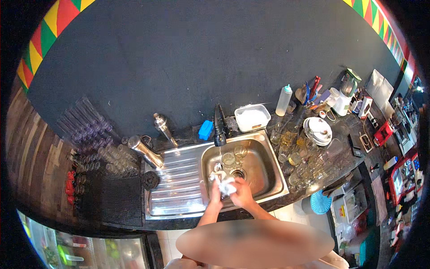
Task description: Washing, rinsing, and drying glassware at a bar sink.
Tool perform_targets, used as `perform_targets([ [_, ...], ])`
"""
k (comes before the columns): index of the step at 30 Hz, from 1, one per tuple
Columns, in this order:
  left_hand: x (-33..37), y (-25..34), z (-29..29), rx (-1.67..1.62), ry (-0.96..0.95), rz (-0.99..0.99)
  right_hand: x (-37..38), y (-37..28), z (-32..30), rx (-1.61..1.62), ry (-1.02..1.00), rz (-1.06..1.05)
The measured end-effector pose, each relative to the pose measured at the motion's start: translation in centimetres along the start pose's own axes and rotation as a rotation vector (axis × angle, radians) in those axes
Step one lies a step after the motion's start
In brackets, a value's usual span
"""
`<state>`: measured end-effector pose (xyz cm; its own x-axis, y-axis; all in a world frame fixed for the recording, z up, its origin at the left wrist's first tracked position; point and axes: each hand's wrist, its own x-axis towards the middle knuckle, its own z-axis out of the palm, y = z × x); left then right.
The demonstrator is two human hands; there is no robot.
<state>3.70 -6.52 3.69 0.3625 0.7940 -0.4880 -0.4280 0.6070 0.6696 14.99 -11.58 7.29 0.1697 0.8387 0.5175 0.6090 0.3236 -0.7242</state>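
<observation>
Both my hands are together over the near left part of a steel sink (271, 188). My left hand (216, 193) and my right hand (242, 193) are closed round a white, crumpled or foamy thing (227, 185); its exact kind cannot be made out. Just beyond my left fingers is a small shiny object (218, 167), too blurred to name. Farther back in the basin are a clear glass (228, 158) and a second glass (241, 151), near the drain (238, 173). A black faucet (219, 132) arches over the basin, with a thin stream beneath its spout.
Left of the basin lies a ridged steel drainboard (179, 179). Shakers (145, 152) and upturned glasses (118, 159) stand beyond it. On the right counter are several glasses (298, 157), stacked white plates (319, 131) and a squeeze bottle (283, 101). A white tub (252, 117) stands behind the sink.
</observation>
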Motion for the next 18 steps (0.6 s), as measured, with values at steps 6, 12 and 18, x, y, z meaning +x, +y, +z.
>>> perform_targets([
  [6,2.7,-2.9,1.0,0.141,0.112,0.089,4.4,1.3,-0.9,0.049,0.163,0.284],
  [12,1.3,-2.4,5.4,0.059,0.057,0.005,3.0,2.9,-4.8,0.148,0.024,0.108],
  [18,2.4,-2.3,7.8,0.048,0.172,0.168,2.9,7.0,-4.2,0.071,-0.032,0.197],
])
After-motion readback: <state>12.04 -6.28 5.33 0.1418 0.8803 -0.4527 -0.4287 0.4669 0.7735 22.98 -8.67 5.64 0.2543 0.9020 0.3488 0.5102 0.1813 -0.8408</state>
